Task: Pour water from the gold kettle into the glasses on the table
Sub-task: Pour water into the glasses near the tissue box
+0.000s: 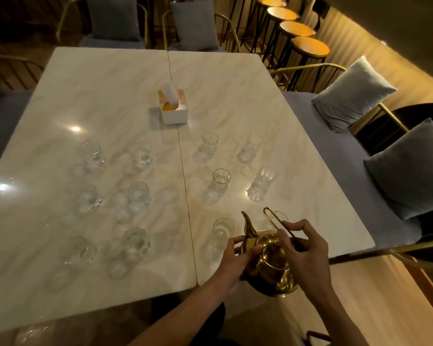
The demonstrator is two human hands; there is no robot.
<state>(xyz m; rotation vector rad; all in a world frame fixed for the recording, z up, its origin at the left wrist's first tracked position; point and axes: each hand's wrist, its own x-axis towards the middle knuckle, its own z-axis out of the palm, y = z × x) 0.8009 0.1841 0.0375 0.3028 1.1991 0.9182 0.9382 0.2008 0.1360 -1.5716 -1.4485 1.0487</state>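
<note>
A gold kettle [273, 265] stands upright at the near right edge of the marble table [110, 96], spout pointing away from me. My right hand [303, 248] pinches its thin wire handle. My left hand [235, 255] holds the kettle's left side near the lid. Several clear glasses stand in rows across the table. The closest one [223, 229] is just left of the spout, and another [279, 217] is partly hidden behind the handle. Two more [220, 181] [261, 182] stand farther back.
A white tissue box [173, 108] sits at the table's middle. Grey cushions [353, 93] rest on the bench to the right. Chairs with cushions stand at the far side, and round stools [310, 47] line the back right.
</note>
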